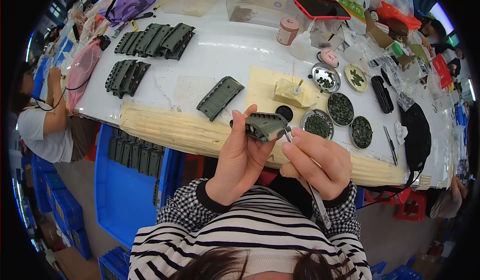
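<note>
Just above the table's padded edge, my left hand (232, 160) grips a dark green moulded plastic part (266, 126) between thumb and fingers. Metal tweezers (318, 204) are held in my right hand (322, 162), their tip touching or very near the part's right end. Whether the tip carries a tiny piece is too small to tell. A similar green part (220, 98) lies flat just beyond my left hand. Small dark green pieces (341, 109) fill several round dishes to the right. A black round cap (284, 113) sits behind the held part.
Stacked green parts (159, 40) occupy the table's far left. A yellowish block (292, 92) with upright sticks stands ahead. On the right lie a pen-like knife (391, 146) and a black cloth item (416, 137). Below the left edge is a blue bin (117, 195). A co-worker (47, 125) sits left.
</note>
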### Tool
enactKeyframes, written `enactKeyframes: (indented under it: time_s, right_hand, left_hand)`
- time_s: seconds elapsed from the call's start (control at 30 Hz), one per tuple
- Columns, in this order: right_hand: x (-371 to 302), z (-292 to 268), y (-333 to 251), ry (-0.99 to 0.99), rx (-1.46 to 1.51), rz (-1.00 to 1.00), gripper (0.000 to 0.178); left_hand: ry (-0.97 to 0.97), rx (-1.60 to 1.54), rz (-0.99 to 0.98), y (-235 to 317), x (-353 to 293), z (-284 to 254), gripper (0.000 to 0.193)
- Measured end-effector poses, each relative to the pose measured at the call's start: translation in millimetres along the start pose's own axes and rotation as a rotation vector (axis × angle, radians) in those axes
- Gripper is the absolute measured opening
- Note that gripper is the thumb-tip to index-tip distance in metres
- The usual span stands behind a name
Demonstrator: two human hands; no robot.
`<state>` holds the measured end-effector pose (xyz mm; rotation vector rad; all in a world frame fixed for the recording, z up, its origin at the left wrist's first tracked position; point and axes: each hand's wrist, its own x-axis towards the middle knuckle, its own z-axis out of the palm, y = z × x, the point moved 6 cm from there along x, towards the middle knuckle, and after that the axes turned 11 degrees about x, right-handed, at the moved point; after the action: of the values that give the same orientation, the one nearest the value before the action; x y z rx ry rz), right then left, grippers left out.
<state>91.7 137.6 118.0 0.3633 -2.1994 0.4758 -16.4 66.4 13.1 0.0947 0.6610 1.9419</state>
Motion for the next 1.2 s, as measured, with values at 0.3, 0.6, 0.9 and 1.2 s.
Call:
enactKeyframes:
  time_s: [0.3,0.6,0.9,1.2]
  right_hand:
    - [-36.2,-8.6,27.6,0.305,0.426,0.502,0.032]
    - [-38.2,-6.0,28.0,0.142,0.763,0.607,0.044]
    - [-52.9,-33.1,57.5,0.11,0.888,0.758,0.024]
    - [-78.0,-66.5,131.5,0.102,-0.089,0.927,0.01]
  left_hand:
    - [-0.071,0.203,0.265,5.4,-5.8,15.1,0.064]
    - [-0.485,0.159,-0.01,-7.4,-21.0,3.9,0.101]
    - [-0.554,0.517,-0.548,-6.9,-14.6,-2.4,0.042]
    - [-0.421,0.553,-0.352,-2.3,4.1,8.1,0.056]
